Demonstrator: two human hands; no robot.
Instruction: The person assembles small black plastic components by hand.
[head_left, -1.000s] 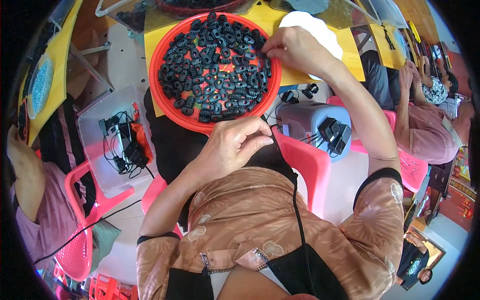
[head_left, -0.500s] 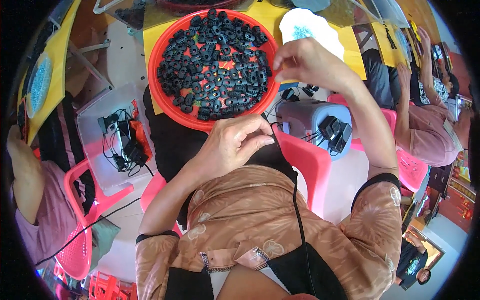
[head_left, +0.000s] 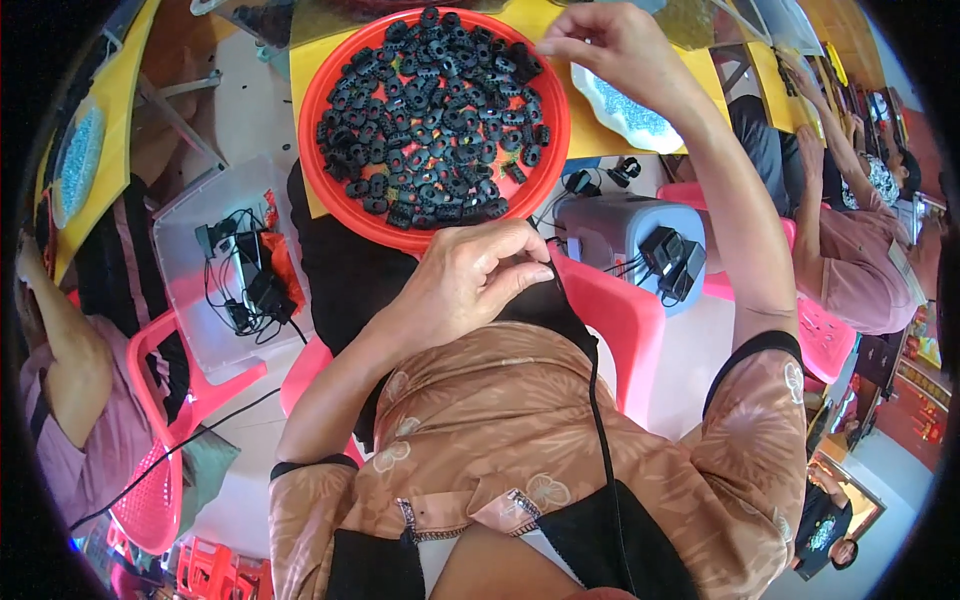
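Nearest you, your brown patterned shirt (head_left: 500,400) fills the lower middle, with a black cord (head_left: 601,430) running up it; its lower end leaves view at the bottom. Your left hand (head_left: 465,280) is bent in front of your waist, thumb and forefinger close at the cord's upper end. You cannot tell whether the fingers are clamped on it, since the cord blends into your dark trousers (head_left: 330,270).

Just beyond sits the red basin (head_left: 310,150) on the yellow surface (head_left: 583,140), full of black plastic pieces (head_left: 430,110) that overlap and hide most of its floor. Your right hand (head_left: 620,50) hangs at the basin's upper right rim, its thumb and forefinger near each other; whether anything is between them you cannot tell. That hand and wrist cover part of the white plate (head_left: 655,143), where tiny blue bits (head_left: 630,110) lie, too small to make out singly.

Farther right, a grey bin (head_left: 590,230) stands below the surface, black adapters (head_left: 678,270) on it. Left, a clear box (head_left: 215,340) holds tangled cables (head_left: 265,300). Beyond it, a neighbouring person (head_left: 75,400) is cut off by the dark rim.
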